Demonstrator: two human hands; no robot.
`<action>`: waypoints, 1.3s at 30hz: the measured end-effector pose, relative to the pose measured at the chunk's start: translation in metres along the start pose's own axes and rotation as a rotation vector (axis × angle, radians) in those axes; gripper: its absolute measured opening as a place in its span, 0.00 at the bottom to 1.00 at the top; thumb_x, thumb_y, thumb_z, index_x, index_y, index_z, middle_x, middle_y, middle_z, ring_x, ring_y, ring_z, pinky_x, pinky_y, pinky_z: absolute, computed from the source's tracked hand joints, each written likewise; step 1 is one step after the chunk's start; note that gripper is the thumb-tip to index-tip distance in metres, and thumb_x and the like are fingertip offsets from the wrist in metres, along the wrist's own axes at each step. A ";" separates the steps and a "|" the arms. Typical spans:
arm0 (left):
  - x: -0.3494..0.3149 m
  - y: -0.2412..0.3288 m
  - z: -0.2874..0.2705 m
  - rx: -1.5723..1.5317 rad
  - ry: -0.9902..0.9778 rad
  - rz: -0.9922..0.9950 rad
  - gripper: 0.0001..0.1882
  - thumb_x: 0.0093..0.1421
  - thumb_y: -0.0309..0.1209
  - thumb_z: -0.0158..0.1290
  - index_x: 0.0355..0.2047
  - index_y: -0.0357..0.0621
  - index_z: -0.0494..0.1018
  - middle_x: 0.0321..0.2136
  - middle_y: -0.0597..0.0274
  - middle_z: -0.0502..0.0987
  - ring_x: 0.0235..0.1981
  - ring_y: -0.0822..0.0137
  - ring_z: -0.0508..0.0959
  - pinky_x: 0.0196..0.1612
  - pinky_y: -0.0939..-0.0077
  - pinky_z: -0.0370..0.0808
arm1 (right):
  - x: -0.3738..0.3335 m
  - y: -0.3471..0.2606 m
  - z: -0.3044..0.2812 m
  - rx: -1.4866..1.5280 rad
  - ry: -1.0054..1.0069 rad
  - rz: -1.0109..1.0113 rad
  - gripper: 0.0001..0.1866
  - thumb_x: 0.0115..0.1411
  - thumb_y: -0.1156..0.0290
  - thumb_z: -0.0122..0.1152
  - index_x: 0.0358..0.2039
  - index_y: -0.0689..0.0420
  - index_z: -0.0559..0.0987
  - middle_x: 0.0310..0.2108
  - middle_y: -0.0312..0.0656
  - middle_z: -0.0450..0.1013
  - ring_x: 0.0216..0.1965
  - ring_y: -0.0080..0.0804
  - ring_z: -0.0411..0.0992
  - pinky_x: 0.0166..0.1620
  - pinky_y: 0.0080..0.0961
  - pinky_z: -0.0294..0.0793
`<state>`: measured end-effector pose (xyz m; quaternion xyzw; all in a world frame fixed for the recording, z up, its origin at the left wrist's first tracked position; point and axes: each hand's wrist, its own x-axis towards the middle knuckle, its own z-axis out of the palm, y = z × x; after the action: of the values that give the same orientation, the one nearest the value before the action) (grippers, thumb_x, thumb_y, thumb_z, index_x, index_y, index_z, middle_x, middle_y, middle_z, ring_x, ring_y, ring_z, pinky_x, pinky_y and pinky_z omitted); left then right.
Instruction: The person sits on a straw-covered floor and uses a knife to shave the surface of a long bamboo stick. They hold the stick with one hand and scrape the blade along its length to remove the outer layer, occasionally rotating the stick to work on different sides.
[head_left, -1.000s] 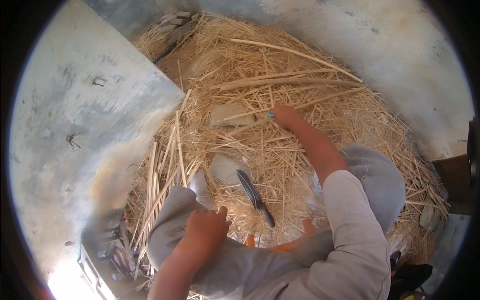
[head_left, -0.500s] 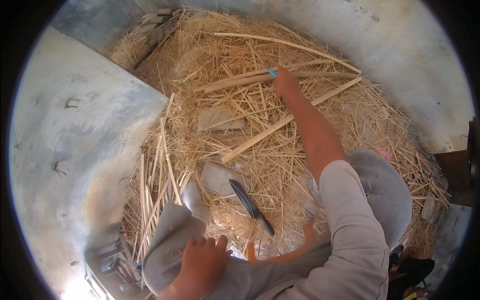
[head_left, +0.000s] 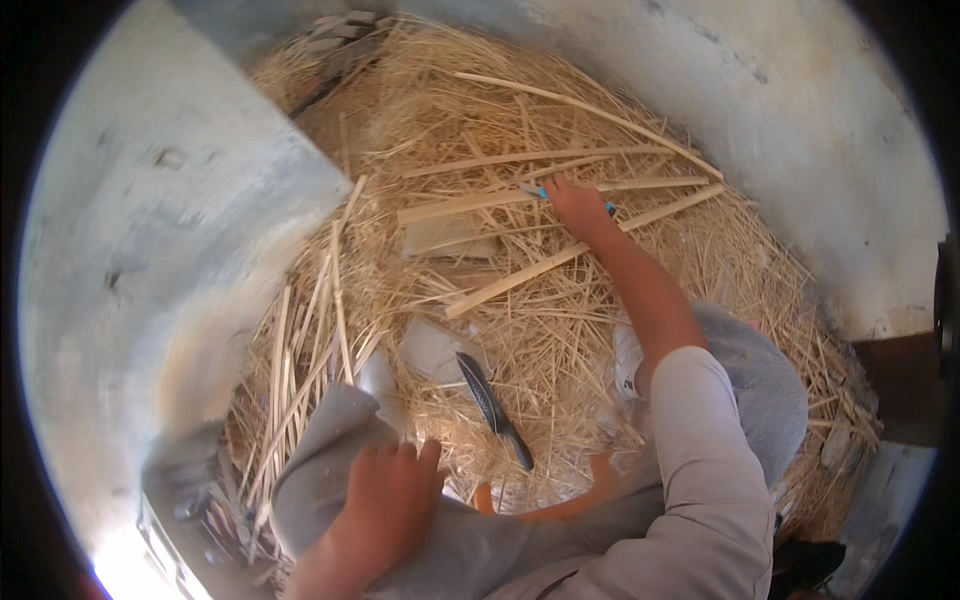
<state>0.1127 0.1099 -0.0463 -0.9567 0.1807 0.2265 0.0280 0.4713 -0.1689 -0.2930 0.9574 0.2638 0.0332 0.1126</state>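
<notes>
My right hand (head_left: 575, 208) reaches far out over the straw, closed round a blue cutter knife (head_left: 541, 191) whose pale tip points left. It is over a bamboo strip (head_left: 465, 207); whether the fingers also grip that strip cannot be made out. Bare of any tool, my left hand (head_left: 392, 495) rests on my grey-trousered left thigh, its fingers loosely bent and a little apart. A black kitchen knife (head_left: 487, 400) lies on the litter between my legs, blade away from me.
More bamboo strips (head_left: 590, 103) lie beyond and beside my right hand, with a bundle of thin slats (head_left: 288, 365) by my left knee. Flat stones (head_left: 440, 349) sit among the straw. Pale walls (head_left: 190, 220) close in the left and far sides.
The view has shifted slightly. My right hand has come a little nearer with the cutter knife, and the strip under it now lies apart from the one behind. My left hand stays on my thigh.
</notes>
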 end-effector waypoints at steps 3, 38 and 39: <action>0.002 -0.006 -0.001 -0.006 0.223 -0.036 0.18 0.59 0.42 0.59 0.41 0.42 0.73 0.28 0.57 0.78 0.35 0.57 0.79 0.39 0.61 0.72 | -0.024 -0.024 -0.045 0.026 0.141 -0.078 0.27 0.53 0.79 0.64 0.55 0.58 0.69 0.52 0.47 0.69 0.24 0.36 0.77 0.24 0.30 0.76; 0.011 -0.136 0.002 -0.583 0.765 -0.827 0.44 0.62 0.50 0.56 0.64 0.29 0.49 0.56 0.20 0.62 0.56 0.28 0.68 0.58 0.46 0.68 | -0.062 -0.071 -0.117 0.533 -0.215 0.159 0.22 0.61 0.72 0.57 0.57 0.52 0.74 0.48 0.47 0.76 0.43 0.47 0.77 0.47 0.45 0.76; 0.013 -0.132 0.000 -0.557 0.681 -0.806 0.45 0.62 0.50 0.56 0.64 0.29 0.49 0.56 0.19 0.61 0.56 0.28 0.69 0.58 0.46 0.69 | -0.071 -0.065 -0.079 0.560 -0.194 0.179 0.23 0.61 0.72 0.57 0.58 0.53 0.73 0.47 0.48 0.76 0.44 0.47 0.77 0.48 0.45 0.76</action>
<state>0.1710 0.2290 -0.0557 -0.9401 -0.2639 -0.0824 -0.1995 0.3679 -0.1352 -0.2321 0.9693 0.1654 -0.1226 -0.1345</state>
